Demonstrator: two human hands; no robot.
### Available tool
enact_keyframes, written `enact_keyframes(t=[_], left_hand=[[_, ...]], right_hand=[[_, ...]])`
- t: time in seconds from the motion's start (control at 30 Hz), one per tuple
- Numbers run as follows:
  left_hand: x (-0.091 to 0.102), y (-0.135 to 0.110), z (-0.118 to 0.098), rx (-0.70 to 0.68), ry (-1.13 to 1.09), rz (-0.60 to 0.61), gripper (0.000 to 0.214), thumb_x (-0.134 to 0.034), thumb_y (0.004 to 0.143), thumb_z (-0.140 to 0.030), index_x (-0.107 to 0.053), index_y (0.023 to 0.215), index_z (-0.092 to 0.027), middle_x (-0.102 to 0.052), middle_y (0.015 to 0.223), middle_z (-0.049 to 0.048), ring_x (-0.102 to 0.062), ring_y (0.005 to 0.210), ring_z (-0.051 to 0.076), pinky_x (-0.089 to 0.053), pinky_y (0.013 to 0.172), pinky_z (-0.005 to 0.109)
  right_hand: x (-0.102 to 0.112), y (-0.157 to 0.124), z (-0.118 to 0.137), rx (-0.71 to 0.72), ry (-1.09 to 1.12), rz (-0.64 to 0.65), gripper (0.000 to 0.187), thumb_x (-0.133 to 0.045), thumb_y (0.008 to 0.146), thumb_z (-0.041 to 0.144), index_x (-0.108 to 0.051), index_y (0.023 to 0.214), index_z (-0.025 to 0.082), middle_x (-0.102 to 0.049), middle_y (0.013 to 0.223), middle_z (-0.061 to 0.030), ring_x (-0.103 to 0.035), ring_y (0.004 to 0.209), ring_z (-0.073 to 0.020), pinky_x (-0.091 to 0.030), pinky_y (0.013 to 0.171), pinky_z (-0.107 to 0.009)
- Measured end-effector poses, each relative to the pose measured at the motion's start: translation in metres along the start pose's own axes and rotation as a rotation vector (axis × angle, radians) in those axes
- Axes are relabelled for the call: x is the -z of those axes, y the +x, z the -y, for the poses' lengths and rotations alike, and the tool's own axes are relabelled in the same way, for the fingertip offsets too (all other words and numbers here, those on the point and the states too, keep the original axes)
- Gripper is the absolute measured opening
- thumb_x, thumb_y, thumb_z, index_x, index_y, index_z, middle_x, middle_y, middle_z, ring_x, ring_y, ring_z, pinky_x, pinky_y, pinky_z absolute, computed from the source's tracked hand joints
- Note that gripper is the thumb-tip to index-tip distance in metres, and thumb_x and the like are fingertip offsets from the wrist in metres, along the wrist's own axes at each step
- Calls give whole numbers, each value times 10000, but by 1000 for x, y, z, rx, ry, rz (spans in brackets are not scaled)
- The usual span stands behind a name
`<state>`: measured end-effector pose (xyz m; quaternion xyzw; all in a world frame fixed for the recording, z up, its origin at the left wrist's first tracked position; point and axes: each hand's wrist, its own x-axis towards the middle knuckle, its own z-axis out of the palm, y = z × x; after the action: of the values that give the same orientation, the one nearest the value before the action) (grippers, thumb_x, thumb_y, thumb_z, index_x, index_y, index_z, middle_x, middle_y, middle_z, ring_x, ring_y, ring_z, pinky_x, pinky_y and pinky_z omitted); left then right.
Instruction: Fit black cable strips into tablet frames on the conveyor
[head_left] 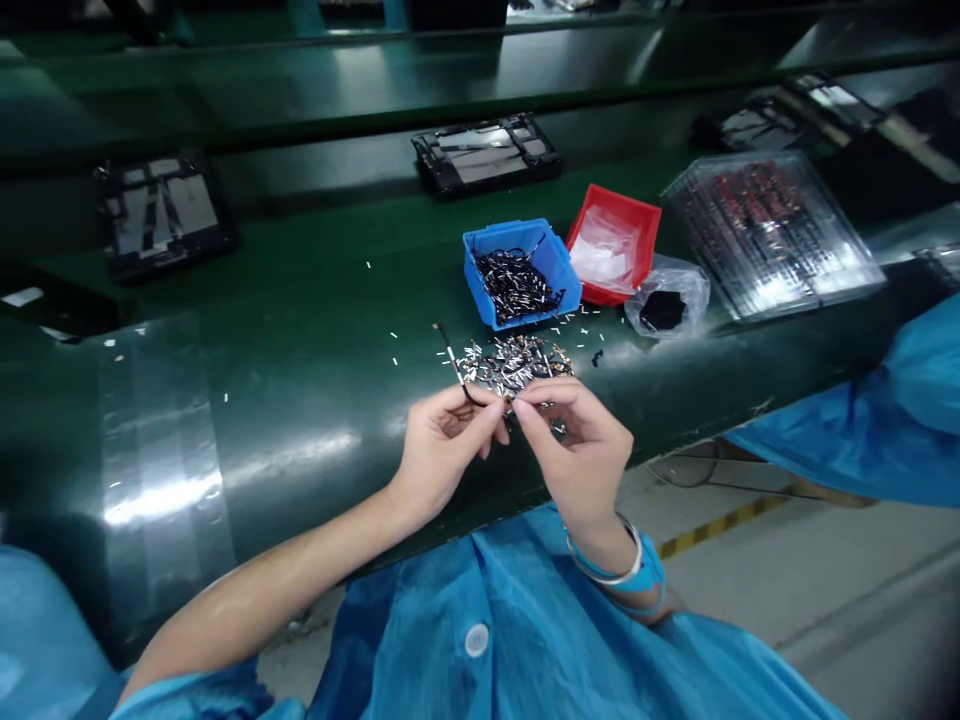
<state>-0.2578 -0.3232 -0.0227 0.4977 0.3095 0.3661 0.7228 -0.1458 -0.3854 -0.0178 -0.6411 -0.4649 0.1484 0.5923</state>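
Observation:
My left hand [442, 445] pinches a thin black cable [454, 365] that sticks up and to the left from its fingertips. My right hand [581, 445] meets it thumb to thumb and grips the same cable's near end. Both hands hover over the near edge of the green conveyor belt [285, 350]. Just beyond the fingertips lies a loose pile of small cables and metal bits [514, 362]. Behind that pile stands a blue bin [551, 262] holding more black cables.
A red bin [634, 215] with clear plastic sits right of the blue one, then a small plastic bag [667, 300] and a clear parts tray [772, 235]. Black device frames [484, 152] [161, 212] lie farther back. A blue-clad person's sleeve [885, 420] is at right.

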Motion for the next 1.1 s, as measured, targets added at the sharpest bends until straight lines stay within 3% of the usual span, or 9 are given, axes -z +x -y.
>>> enact_keyframes(t=[0.17, 0.33, 0.53, 0.6, 0.77, 0.87, 0.93, 1.1], left_hand=[[-1, -3, 0, -125, 109, -78, 52, -680, 787, -187, -715, 765, -154, -670, 649, -6, -536, 499, 62, -438, 484, 161], [2, -5, 5, -227, 263, -108, 90, -666, 809, -167, -756, 813, -174, -704, 717, 11, -562, 569, 84, -460, 551, 191], [5, -1, 3, -250, 340, -143, 109, -656, 830, -196, -751, 855, -151, -718, 752, 29, -595, 570, 102, -481, 536, 209], [8, 3, 2, -337, 463, -173, 111, -643, 842, -186, -747, 845, -148, -715, 733, 27, -588, 553, 97, -466, 514, 202], [18, 14, 5, -754, 877, -143, 159, -581, 869, -122, -721, 798, -145, -726, 732, 39, -641, 631, 118, -506, 604, 217], [21, 18, 6, -856, 958, -98, 165, -563, 860, -87, -717, 823, -132, -738, 772, 61, -671, 698, 143, -529, 680, 245], [22, 18, 4, -789, 901, -116, 148, -587, 852, -104, -725, 811, -137, -740, 768, 57, -654, 651, 130, -515, 629, 229], [17, 16, -5, -284, 411, -116, 100, -665, 826, -206, -748, 803, -155, -721, 694, 29, -586, 505, 92, -478, 506, 202]], right_hand=[[-10, -2, -1, 65, -77, -53, 55, -648, 817, 166, -639, 793, 215, -675, 809, 2, -616, 710, -123, -459, 529, -241], [-14, -4, -5, 189, -180, -125, 88, -639, 815, 127, -628, 808, 214, -686, 793, -4, -628, 699, -126, -465, 512, -241], [-17, -4, -6, 468, -393, -140, 207, -648, 788, 49, -650, 926, 202, -723, 856, -55, -665, 785, -161, -552, 691, -303], [-18, -5, -5, 486, -480, -107, 234, -633, 800, 58, -661, 988, 195, -733, 911, -78, -662, 818, -180, -558, 733, -331], [-20, -5, -4, 442, -630, -44, 242, -585, 826, 71, -690, 1008, 191, -742, 953, -71, -644, 837, -197, -549, 725, -335], [-20, -4, -5, 428, -620, -44, 245, -560, 839, 75, -707, 998, 189, -743, 959, -73, -648, 847, -199, -548, 726, -338], [-18, -2, -6, 401, -546, -23, 255, -555, 849, 89, -714, 1016, 199, -744, 968, -71, -656, 855, -195, -550, 753, -348], [-10, 7, -5, 159, -210, 29, 225, -575, 879, 170, -714, 1035, 253, -743, 947, -23, -663, 846, -159, -540, 697, -309]])
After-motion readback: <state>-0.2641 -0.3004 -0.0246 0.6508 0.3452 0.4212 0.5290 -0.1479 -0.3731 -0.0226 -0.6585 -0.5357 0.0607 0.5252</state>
